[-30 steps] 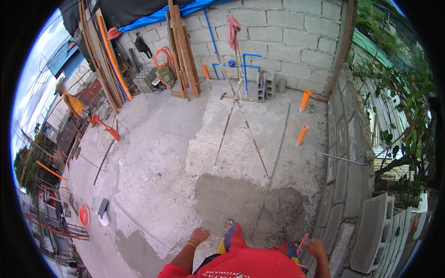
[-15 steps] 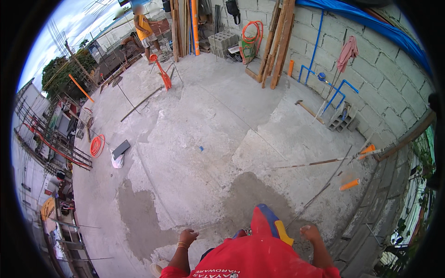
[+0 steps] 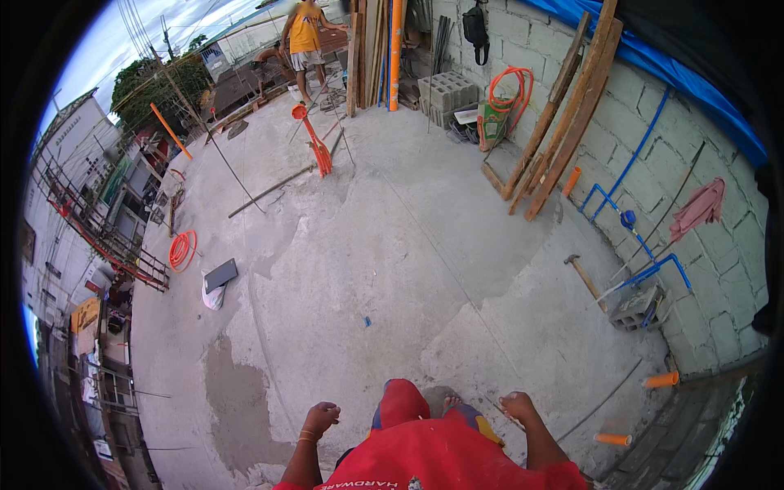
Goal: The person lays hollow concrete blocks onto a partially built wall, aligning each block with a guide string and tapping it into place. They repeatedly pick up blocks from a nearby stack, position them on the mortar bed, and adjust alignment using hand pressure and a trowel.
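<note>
My left hand point(image 3: 321, 418) hangs beside my red shirt point(image 3: 425, 453), its fingers loosely curled and no object showing in them. On the other side my right hand point(image 3: 518, 406) is also curled, apparently around nothing. Both hang over the grey concrete floor point(image 3: 359, 245), touching nothing. A thin rod point(image 3: 600, 400) lies on the floor right of my right hand. One knee, in red, is lifted ahead of the shirt, and a bare foot point(image 3: 452, 403) shows beside it. A small blue scrap point(image 3: 367, 322) lies farther ahead.
A hammer point(image 3: 585, 282) and a hollow block point(image 3: 639, 310) lie by the right wall, near blue pipes point(image 3: 627, 219). Wooden planks point(image 3: 563, 122) lean there. Orange pipe stubs point(image 3: 612, 439) stick out at right. An orange hose coil point(image 3: 182, 250) lies left. A person point(image 3: 306, 41) stands far off.
I have stepped forward: the planks, hammer and blue scrap appear nearer, and the view has swung left. A different leg is forward. Both hands stay at my sides, still curled.
</note>
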`<state>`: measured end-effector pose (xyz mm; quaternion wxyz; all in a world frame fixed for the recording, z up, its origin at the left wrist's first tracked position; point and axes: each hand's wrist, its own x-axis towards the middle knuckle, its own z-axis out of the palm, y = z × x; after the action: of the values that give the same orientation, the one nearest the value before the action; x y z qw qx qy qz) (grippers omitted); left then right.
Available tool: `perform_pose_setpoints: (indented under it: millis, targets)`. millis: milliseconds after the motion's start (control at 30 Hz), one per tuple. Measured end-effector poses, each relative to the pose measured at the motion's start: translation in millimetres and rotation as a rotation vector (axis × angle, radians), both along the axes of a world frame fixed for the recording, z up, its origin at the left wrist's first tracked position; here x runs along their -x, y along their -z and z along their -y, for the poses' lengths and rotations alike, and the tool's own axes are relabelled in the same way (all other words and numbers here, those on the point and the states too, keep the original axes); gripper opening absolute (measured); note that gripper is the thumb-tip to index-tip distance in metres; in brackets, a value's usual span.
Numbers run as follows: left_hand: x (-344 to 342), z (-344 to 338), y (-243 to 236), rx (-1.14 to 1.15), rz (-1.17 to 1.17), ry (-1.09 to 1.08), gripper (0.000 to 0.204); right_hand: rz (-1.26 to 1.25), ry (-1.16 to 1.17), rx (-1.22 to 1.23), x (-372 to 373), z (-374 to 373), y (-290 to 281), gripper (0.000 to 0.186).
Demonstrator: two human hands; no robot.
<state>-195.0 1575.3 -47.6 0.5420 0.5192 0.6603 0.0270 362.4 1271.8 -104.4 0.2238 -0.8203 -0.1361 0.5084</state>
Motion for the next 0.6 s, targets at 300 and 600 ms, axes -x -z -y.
perform_pose_setpoints:
  millis: [300,600]
  targets:
    - [-64.6,-290.7,71.4,0.377,-0.220,-0.003,0.035,0.068,0.010,-0.287,-190.8,-440.0,-64.6,0.033]
    - [-252.8,-717.3,22.0,-0.005,0.065,-0.084,0.040,-0.174,0.220,0.304,-243.4,-614.1,-48.2,0.036]
